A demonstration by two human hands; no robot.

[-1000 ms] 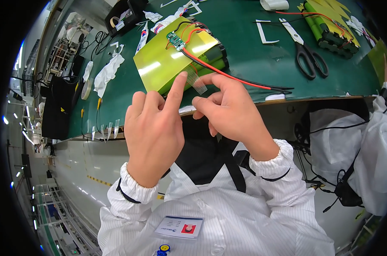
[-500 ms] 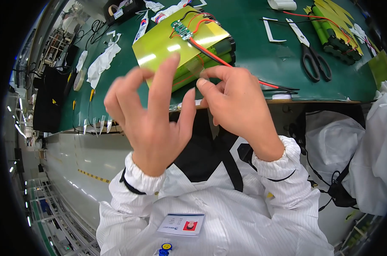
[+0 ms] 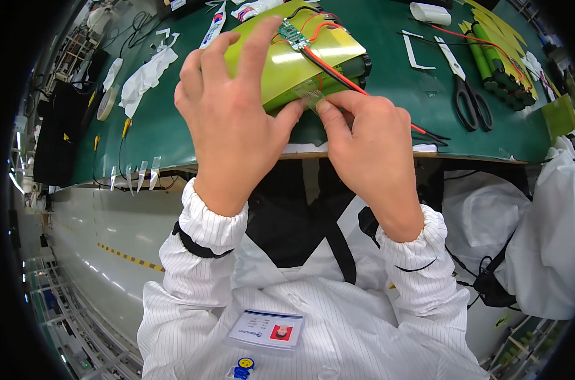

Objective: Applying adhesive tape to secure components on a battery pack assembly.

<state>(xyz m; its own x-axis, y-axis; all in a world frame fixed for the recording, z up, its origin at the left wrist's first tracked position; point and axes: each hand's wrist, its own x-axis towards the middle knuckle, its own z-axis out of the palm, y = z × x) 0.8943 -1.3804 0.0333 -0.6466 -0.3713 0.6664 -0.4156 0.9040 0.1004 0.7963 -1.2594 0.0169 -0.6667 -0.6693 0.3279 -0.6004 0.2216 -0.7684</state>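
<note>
In front of me lies a battery pack (image 3: 328,50) with green cells under a glossy yellow-green sheet. A small green circuit board (image 3: 294,34) sits on top, with thick red and black wires (image 3: 338,76) running off to the right. A short strip of clear tape (image 3: 309,95) is at the pack's near side. My right hand (image 3: 377,149) pinches the tape's end between thumb and forefinger. Spread over the pack's left part is my left hand (image 3: 233,120); its thumb reaches the near side beside the tape, and its forefinger is by the board. Its contact with the sheet is partly hidden.
Black-handled scissors (image 3: 468,101) and a white bracket-shaped strip (image 3: 414,54) lie right on the green table (image 3: 389,88). Beyond is another green battery pack (image 3: 499,69). To the left are crumpled white paper (image 3: 145,79) and a tape roll (image 3: 107,103). Clear tape strips (image 3: 142,176) hang from the near edge.
My left hand has moved up and right onto the pack, its thumb now beside the tape. The right hand still pinches the tape, slightly further right. The whole view has shifted a little.
</note>
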